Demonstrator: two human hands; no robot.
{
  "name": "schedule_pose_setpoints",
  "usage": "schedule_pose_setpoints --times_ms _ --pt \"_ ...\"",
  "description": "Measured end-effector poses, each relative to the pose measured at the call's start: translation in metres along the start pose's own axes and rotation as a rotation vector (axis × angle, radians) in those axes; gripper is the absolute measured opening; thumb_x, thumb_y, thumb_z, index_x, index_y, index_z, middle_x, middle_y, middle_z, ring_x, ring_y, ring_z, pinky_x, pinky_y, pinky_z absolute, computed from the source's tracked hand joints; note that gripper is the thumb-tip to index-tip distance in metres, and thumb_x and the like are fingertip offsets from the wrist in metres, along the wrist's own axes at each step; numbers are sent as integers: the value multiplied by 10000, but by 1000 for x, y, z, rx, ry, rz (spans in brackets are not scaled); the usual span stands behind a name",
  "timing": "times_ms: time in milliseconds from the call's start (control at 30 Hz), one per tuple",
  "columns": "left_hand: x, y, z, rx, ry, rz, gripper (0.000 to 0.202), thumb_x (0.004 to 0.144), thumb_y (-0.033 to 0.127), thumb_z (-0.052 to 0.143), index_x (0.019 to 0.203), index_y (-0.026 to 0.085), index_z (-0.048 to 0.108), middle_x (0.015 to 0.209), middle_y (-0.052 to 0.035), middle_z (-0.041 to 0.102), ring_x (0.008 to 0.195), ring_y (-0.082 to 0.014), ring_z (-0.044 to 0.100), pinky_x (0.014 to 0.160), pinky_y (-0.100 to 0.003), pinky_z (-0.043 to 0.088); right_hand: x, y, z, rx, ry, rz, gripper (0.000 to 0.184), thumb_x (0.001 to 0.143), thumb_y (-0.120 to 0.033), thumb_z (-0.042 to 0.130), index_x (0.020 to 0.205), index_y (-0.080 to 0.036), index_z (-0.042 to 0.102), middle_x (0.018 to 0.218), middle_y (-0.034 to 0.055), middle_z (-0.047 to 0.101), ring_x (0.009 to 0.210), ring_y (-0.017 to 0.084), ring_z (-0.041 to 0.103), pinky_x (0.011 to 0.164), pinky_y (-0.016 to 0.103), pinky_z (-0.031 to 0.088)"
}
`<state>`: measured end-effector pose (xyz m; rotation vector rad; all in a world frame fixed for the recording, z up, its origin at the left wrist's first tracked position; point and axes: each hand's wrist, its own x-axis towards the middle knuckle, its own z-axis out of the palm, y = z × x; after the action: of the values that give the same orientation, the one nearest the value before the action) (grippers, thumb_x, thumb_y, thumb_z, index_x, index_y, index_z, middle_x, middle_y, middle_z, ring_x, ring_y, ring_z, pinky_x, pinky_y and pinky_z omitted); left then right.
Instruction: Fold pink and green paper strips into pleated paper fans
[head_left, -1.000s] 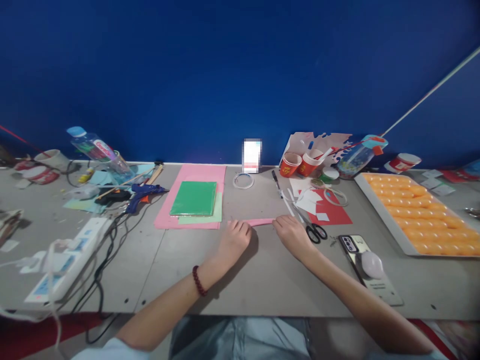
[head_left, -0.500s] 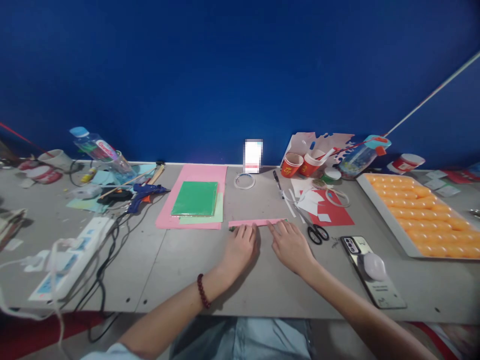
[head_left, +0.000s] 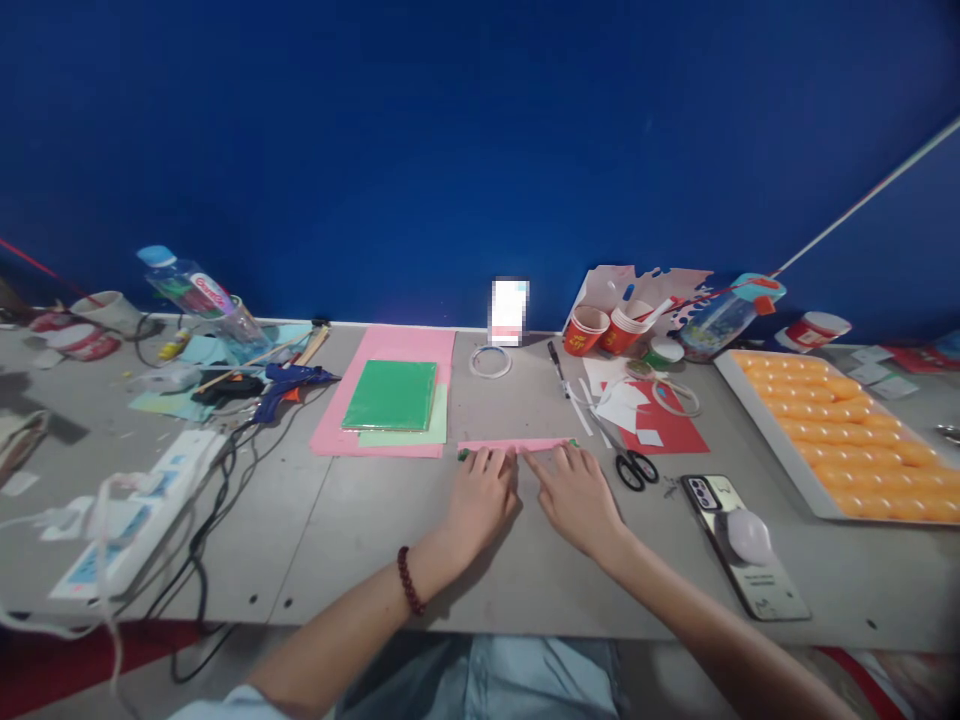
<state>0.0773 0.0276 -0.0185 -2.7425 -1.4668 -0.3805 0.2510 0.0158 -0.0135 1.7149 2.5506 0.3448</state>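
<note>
Left hand, fingers bent and close together, rests on a narrow pink strip; the right hand, fingers slightly spread, touches it too. I cannot tell whether either pinches it. From the surface's left: a white power strip slants toward the front edge; a green packet lies over pink paper reaching the back edge; the pink strip lies mid-surface; scissors lie beyond; a phone sits near the front edge, a tray toward the right.
</note>
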Motion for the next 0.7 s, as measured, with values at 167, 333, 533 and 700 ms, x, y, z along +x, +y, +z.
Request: schedule_pose_setpoints --times_ms 167,333,533,700 --pt "-7 -9 -2 -85 29 19 472 797 153 479 1266 120 438 1057 -125 553 996 -274 491 894 -454 399 3 -1 -3 -2 -24 7 580 841 -260 489 1404 -295 354 1148 146 557 1109 332 439 887 437 312" --pt "-10 -22 7 -187 104 53 440 802 88 437 1239 141 448 1218 -145 487 1101 -271 463 932 -443 412 1 3 -1 -7 1 -8 569 855 -289 480 1408 -296 347 1134 133 556 1097 320 433 928 445 285" --pt "-9 -29 8 -314 127 -23 371 829 55 419 1183 158 458 1155 -122 488 1079 -250 482 913 -429 449 4 13 -4 -22 11 -60 503 884 -280 447 1383 -304 390 1065 114 576 1052 293 453 965 451 256" --pt "-10 -42 3 -434 80 -65 307 850 19 399 1072 194 519 1086 -69 528 973 -184 534 849 -347 480 8 16 -6 2 -5 -70 510 862 -222 472 1361 -312 420 1063 121 577 989 290 480 882 425 319"
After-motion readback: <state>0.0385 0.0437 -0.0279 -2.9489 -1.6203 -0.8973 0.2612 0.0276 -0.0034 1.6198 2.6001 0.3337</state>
